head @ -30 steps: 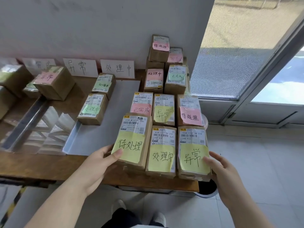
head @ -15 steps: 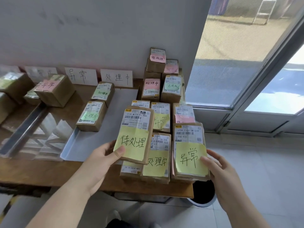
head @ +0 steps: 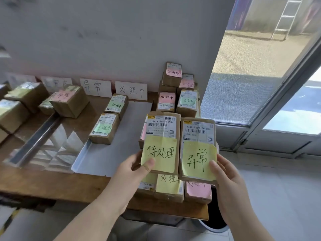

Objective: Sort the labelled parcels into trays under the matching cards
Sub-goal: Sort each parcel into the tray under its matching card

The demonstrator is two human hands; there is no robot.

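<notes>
As both hover over the near edge of the wooden table (head: 52, 185), the 待处理 parcel (head: 161, 126) is pinched at its lower corner by the left hand (head: 132, 169), and the 异常 parcel (head: 198, 134) by the right hand (head: 227, 176). Behind the table stand the 异常 card (head: 95, 87) and the 处理中 card (head: 131, 90).

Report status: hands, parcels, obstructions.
Left hand grips 待处理 parcel; right hand grips 异常 parcel. Both held above unsorted pile. Two parcels in grey tray lie toward 异常 card.

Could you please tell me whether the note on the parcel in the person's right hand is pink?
No, the parcel gripped by the right hand carries a yellow note reading 异常.
</notes>
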